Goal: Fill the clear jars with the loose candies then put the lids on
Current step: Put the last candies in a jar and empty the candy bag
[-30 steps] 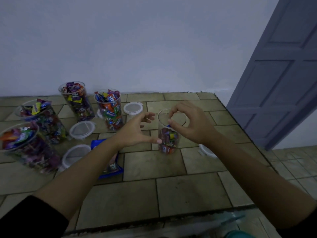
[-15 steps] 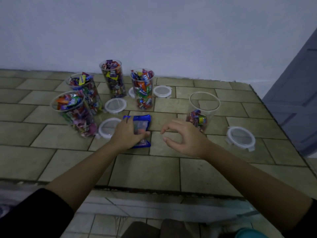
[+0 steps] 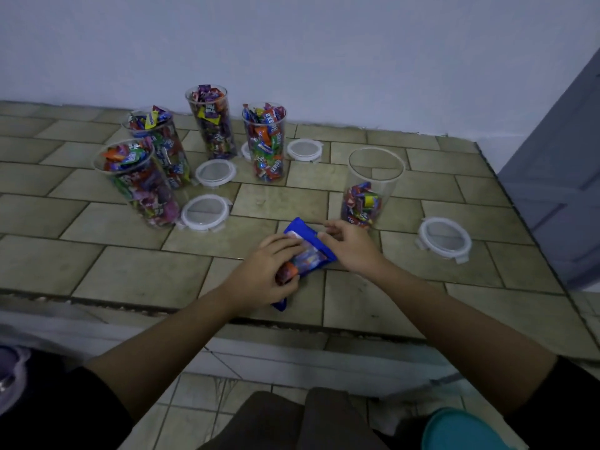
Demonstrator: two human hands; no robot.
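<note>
A blue candy bag lies on the tiled counter near its front edge. My left hand grips the bag's lower end, and my right hand holds its upper right edge. Just behind my right hand stands a clear jar with candies only in its bottom third. Its white lid lies to the right. Several jars full of candies stand at the back left, among them one at the front left and one in the middle. Loose lids lie between them.
A pale wall runs behind the counter. A grey door stands at the right. The counter's front edge drops to a tiled floor. A teal object sits at the bottom right, and a pale purple thing shows at the left edge.
My hands left the part-filled jar and came down to the blue bag. Both now hold it, and it has shifted right and toward the counter's front edge.
</note>
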